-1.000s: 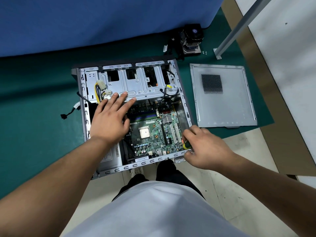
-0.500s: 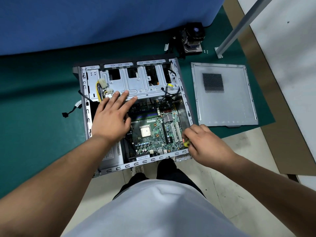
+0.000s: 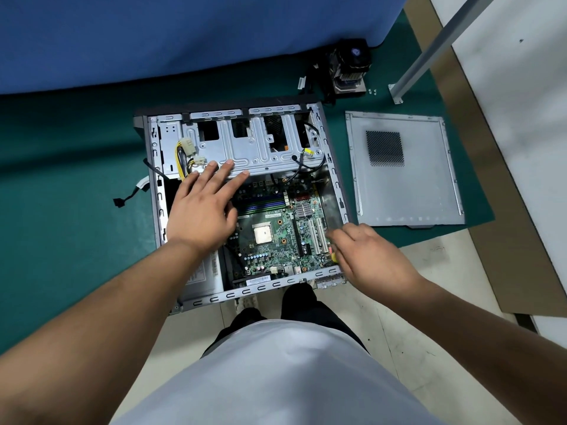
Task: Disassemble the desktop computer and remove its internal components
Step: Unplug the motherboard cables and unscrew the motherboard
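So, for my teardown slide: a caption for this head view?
Left hand braces the open case while the right hand works a screwdriver beside the motherboard.

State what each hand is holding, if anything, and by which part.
The left hand holds nothing; it rests flat on the computer case. The right hand grips a screwdriver by its yellow handle, mostly hidden.

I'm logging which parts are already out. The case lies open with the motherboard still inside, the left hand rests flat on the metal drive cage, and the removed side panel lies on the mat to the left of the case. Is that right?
Not quite. The side panel lies on the green mat to the right of the case, not the left, as the head view shows. The rest holds: the motherboard is still inside, and the left hand rests flat on the drive cage.
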`<state>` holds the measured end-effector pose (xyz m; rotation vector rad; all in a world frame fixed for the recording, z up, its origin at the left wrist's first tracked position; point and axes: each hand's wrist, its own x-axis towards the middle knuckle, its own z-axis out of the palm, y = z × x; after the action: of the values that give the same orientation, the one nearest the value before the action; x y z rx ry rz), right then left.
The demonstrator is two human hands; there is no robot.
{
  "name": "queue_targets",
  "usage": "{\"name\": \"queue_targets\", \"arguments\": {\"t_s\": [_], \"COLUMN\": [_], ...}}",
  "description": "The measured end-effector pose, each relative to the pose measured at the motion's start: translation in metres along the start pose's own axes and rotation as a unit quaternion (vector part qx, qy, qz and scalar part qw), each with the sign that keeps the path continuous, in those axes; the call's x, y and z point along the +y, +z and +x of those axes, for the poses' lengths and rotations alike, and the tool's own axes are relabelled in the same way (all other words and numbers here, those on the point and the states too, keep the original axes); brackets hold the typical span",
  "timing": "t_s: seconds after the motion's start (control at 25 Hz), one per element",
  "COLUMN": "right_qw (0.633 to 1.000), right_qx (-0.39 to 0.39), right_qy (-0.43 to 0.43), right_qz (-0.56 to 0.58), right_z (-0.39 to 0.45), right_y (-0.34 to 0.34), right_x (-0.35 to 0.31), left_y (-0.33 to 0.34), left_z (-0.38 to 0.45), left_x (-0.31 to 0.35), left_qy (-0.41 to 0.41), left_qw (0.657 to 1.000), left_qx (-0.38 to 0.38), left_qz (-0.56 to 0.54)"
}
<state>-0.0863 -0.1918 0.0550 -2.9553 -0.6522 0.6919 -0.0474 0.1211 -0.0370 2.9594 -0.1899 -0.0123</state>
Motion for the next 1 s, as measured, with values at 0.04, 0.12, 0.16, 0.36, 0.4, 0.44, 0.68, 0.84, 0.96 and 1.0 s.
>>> {"name": "queue_targets", "arguments": {"t_s": [0.04,0.12,0.16,0.36,0.4,0.44,0.68,0.84,0.96,1.0], "right_qw": [1.000,0.998,0.996,0.998,0.998,0.999,0.998,0.999,0.999,0.999], "right_qx": [-0.011,-0.022,-0.018,0.025,0.019,0.013,0.013,-0.012,-0.007,-0.005], "right_qy": [-0.012,-0.005,0.007,0.049,0.045,0.040,0.059,0.024,0.030,0.030], "right_qz": [0.017,0.067,0.082,-0.041,-0.035,-0.024,-0.003,0.021,0.026,0.025], "right_z": [0.002,0.003,0.003,-0.001,-0.001,-0.002,-0.004,-0.004,-0.005,-0.005], "right_y": [0.000,-0.001,-0.002,0.002,0.002,0.002,0.004,0.006,0.007,0.007], "right_x": [0.001,0.003,0.003,-0.005,-0.006,-0.006,-0.007,0.000,-0.001,-0.002], "left_y": [0.000,-0.001,-0.001,-0.002,-0.002,-0.002,-0.001,-0.001,0.000,0.000], "left_z": [0.000,0.000,0.000,0.000,0.000,0.000,0.000,0.000,0.000,-0.001], "left_x": [0.000,0.000,0.001,0.001,0.001,0.001,0.001,0.000,0.000,0.000], "left_qy": [0.000,-0.001,-0.002,-0.003,-0.003,-0.003,-0.005,-0.006,-0.005,-0.005], "left_qw": [1.000,1.000,1.000,1.000,1.000,1.000,1.000,1.000,1.000,1.000], "left_qx": [0.000,0.000,0.000,-0.001,-0.001,-0.002,-0.004,-0.002,0.000,0.000], "left_qz": [-0.001,-0.001,-0.001,-0.001,-0.002,-0.003,-0.004,-0.005,-0.010,-0.010]}}
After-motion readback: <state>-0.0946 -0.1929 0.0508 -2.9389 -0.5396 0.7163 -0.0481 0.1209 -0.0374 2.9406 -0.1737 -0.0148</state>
